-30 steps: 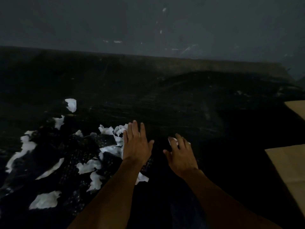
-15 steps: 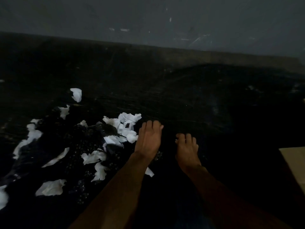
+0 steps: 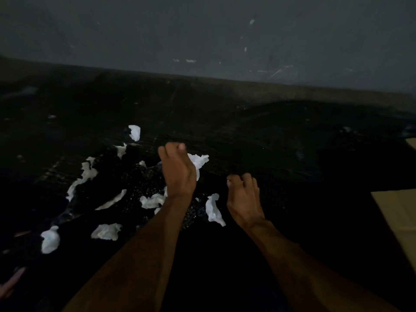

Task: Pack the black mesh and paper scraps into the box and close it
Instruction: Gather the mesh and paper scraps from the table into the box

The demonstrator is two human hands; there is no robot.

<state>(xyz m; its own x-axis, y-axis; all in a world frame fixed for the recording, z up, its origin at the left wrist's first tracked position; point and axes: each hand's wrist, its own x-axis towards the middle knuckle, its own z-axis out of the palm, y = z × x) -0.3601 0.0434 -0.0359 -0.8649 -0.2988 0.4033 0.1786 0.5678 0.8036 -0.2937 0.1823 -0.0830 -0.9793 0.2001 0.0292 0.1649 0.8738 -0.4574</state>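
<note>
- A dim indoor space; whether home or workroom cannot be told;
- a scuffed, paint-flecked grey wall (image 3: pixel 202 30) meets a dark, scratched surface (image 3: pixel 292 143);
- torn white paper scraps (image 3: pixel 105 231) litter it; plain brown cardboard (image 3: pixel 398 217) lies at the right edge

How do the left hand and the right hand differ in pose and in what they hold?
The left hand is raised and turned on edge, fingers curled round a paper scrap; the right hand lies lower, back up, with no paper showing in it. The left hand is over the scattered scraps; the right hand is beside them, fingertips curled onto the dark surface, its grip too dark to judge. Both have curled fingers.
</note>
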